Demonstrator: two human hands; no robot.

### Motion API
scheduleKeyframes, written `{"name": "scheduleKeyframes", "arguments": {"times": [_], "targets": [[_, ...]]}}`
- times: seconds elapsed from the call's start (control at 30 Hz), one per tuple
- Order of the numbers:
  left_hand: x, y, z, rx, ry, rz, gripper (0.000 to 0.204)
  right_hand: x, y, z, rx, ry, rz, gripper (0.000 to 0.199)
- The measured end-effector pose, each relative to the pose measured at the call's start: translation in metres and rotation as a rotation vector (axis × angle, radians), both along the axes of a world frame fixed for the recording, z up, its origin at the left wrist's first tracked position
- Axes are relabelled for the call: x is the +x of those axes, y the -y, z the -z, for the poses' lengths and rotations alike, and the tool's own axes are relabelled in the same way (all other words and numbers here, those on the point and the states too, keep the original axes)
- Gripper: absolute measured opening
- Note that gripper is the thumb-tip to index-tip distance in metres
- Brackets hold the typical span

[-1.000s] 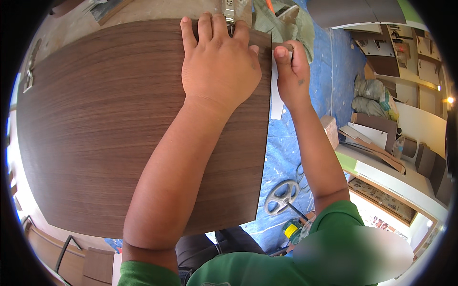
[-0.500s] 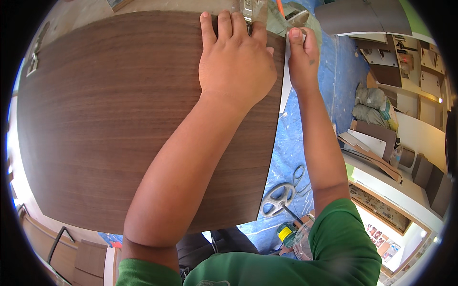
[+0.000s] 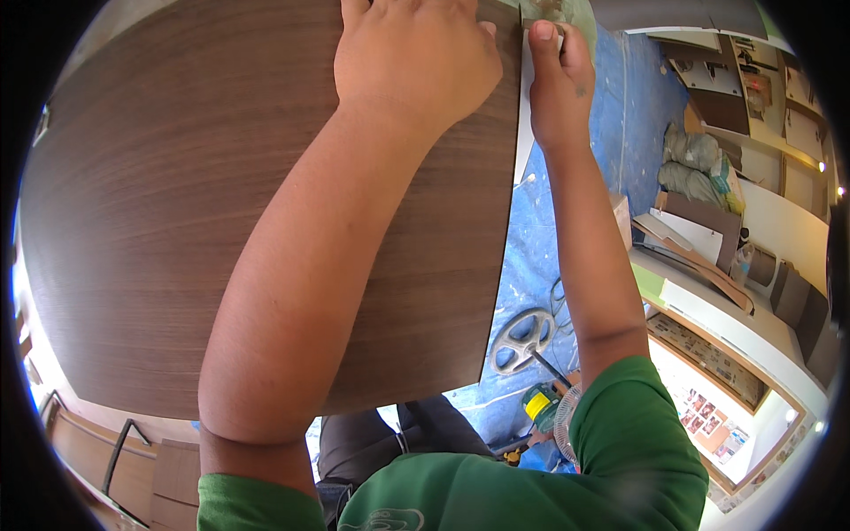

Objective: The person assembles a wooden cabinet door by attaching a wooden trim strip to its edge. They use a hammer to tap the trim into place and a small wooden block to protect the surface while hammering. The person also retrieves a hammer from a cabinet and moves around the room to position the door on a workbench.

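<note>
A wide dark brown wood-grain panel (image 3: 177, 239) lies in front of me. My left hand (image 3: 416, 57) rests palm down near its far edge, fingers stretched out and apart, the fingertips cut off by the picture's top. Beside the panel's right edge, my right hand (image 3: 561, 84) is closed, thumb on top and fingers curled, on a white board (image 3: 524, 146). Only a narrow strip of that board shows; how it meets the panel is hidden. A small metal fitting (image 3: 42, 126) is at the panel's far left edge.
Blue sheeting (image 3: 518, 257) covers the floor at right. On it stand a grey spoked wheel (image 3: 509, 341) and a green object with a yellow label (image 3: 537, 404). Further right are grey-green bags (image 3: 691, 164), loose boards (image 3: 691, 243) and open shelving (image 3: 753, 97).
The panel's far part and both hands now sit higher in the picture. The metal hinge by the left fingers has gone out of view. Both hands stay at the panel's far end.
</note>
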State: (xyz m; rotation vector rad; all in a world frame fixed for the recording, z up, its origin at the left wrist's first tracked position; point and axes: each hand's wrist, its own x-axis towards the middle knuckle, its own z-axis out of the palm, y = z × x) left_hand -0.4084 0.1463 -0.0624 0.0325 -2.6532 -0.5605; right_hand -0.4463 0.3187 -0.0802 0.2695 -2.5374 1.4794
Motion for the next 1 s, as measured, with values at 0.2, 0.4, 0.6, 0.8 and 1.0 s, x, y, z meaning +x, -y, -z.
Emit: {"name": "scheduleKeyframes", "arguments": {"times": [0.2,0.4,0.6,0.8,1.0], "targets": [[0.000,-0.004,0.002,-0.010,-0.006,-0.020,0.048,0.045,-0.005,-0.009,0.024,0.085,0.030,0.046],[0.001,-0.004,-0.005,-0.004,0.007,-0.009,0.046,0.092,-0.008,-0.017,-0.058,0.129,0.014,0.048],[0.007,-0.003,-0.010,0.028,0.021,0.008,0.046,0.133,-0.016,-0.019,-0.022,0.107,-0.035,0.047],[0.003,-0.007,-0.007,0.025,0.047,0.036,0.048,0.181,-0.028,-0.018,-0.025,0.117,-0.099,0.042],[0.010,-0.002,-0.013,-0.028,0.102,0.006,0.051,0.234,-0.035,-0.022,-0.015,0.123,-0.096,0.042]]}}
